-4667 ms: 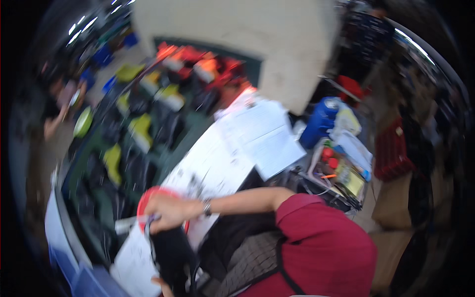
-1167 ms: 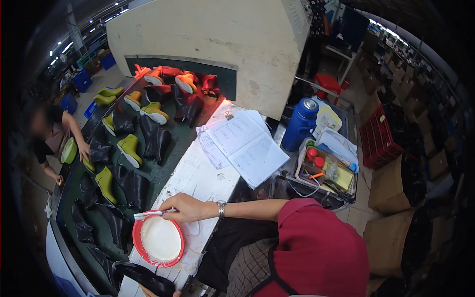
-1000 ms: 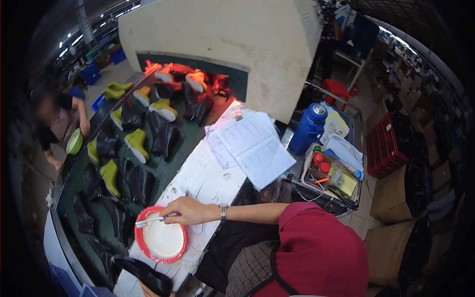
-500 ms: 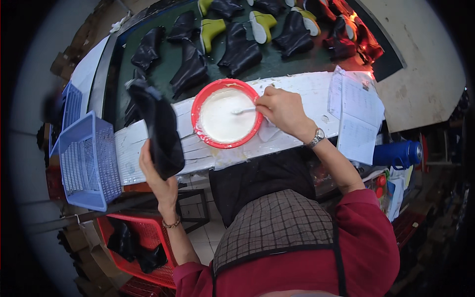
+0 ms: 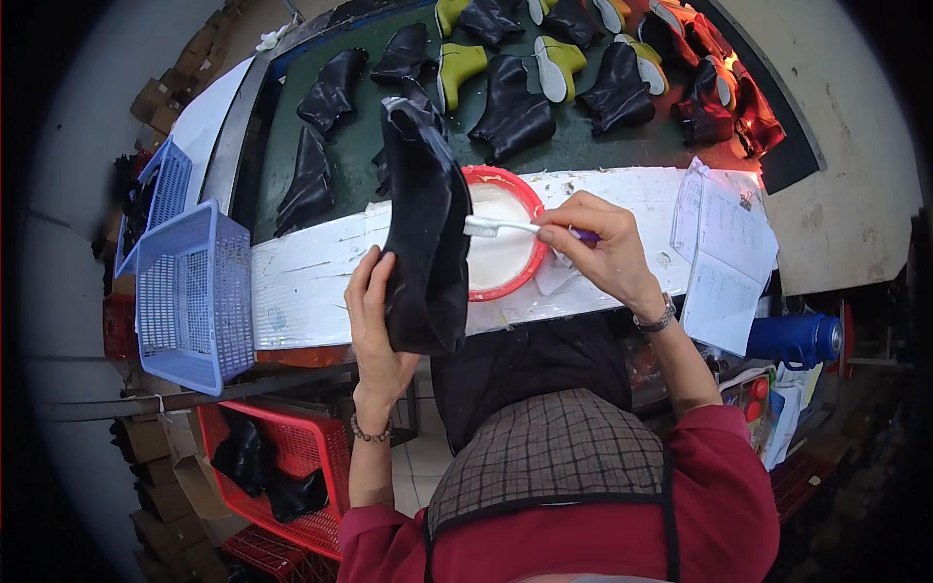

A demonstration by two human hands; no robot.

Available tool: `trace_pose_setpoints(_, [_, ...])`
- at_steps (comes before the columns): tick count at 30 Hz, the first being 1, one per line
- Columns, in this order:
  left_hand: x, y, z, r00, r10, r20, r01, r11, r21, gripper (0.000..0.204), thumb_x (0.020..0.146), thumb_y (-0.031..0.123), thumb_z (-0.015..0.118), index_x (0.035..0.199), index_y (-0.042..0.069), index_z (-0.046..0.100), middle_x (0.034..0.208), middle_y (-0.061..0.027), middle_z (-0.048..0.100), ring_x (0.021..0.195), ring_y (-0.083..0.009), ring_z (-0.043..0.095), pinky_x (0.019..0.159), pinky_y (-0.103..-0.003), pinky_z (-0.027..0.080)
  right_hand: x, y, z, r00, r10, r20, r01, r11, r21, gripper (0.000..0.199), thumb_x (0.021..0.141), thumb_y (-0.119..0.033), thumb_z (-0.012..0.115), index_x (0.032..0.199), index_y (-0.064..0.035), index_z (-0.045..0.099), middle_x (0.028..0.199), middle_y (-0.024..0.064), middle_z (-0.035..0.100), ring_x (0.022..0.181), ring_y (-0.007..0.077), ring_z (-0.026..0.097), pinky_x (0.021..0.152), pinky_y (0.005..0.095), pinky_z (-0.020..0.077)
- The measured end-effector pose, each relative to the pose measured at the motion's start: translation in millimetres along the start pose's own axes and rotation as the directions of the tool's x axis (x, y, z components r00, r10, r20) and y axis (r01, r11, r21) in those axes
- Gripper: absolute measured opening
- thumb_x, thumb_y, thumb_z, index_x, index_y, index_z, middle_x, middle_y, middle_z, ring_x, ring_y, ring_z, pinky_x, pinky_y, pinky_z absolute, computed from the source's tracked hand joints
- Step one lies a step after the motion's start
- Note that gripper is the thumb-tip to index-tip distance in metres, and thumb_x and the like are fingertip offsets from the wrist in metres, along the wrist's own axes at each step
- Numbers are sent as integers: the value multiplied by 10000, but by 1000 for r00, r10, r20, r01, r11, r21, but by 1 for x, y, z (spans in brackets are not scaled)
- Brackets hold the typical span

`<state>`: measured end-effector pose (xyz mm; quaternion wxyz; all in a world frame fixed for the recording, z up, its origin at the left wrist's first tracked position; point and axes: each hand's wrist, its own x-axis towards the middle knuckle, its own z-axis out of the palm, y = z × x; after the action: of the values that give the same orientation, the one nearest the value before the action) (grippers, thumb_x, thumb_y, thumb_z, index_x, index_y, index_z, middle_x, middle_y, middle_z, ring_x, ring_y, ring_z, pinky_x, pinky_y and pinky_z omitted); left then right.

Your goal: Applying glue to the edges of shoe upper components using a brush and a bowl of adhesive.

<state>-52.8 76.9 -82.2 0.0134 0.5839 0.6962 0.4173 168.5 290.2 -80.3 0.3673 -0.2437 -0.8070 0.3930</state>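
My left hand (image 5: 377, 316) is closed round the lower part of a black boot upper (image 5: 423, 233), which stands upright in front of me and covers part of a red bowl (image 5: 533, 199). White paste (image 5: 498, 262) fills the bowl. Between the fingertips of my right hand (image 5: 598, 238) is a toothbrush (image 5: 505, 227) with a purple handle end. Its white-coated bristles lie over the bowl, right by the boot upper's right edge; whether they touch it I cannot tell.
Black boot uppers (image 5: 512, 107) and yellow-green sole pieces (image 5: 460, 73) lie on a green belt (image 5: 374, 146) behind the white bench (image 5: 321, 282). Papers (image 5: 724, 257) rest at right, above a blue flask (image 5: 797, 338). A blue basket (image 5: 185, 301) and red crate (image 5: 292, 457) stand left.
My left hand has brought the boot upper rightward, partly over the bowl. The toothbrush has lifted out of the paste toward it. The view has shifted slightly.
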Motion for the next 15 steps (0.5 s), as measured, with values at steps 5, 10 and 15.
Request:
trace_pose_setpoints(5, [-3, 5, 3, 997, 61, 50, -55, 993, -108, 889, 743, 87, 848, 1519, 85, 414, 1543, -193, 405, 1400, -391, 430, 1154, -460, 382, 26, 13, -4, 992, -37, -124, 24, 995, -99, 161, 870, -122, 786, 1005, -34, 787, 833, 64, 677, 679, 115, 608, 591, 259, 471])
trace_pose_setpoints(10, [5, 5, 8, 996, 36, -77, -44, 993, -105, 801, 787, 87, 798, 1497, 49, 431, 1519, -202, 440, 1388, -384, 442, 1145, -444, 374, 20, 2, 4, 981, -145, -132, 147, 989, 7, 187, 832, -56, 813, 1016, -34, 789, 891, 57, 683, 718, 109, 632, 622, 240, 503])
trace_pose_setpoints(15, [15, 4, 9, 987, 48, -156, -52, 998, -24, 754, 828, 126, 777, 1492, 31, 432, 1502, -204, 456, 1378, -392, 447, 1139, -449, 378, -3, -10, 13, 988, -147, -41, 151, 980, 129, 212, 807, -28, 831, 1014, -42, 791, 905, 52, 687, 753, 97, 651, 635, 233, 523])
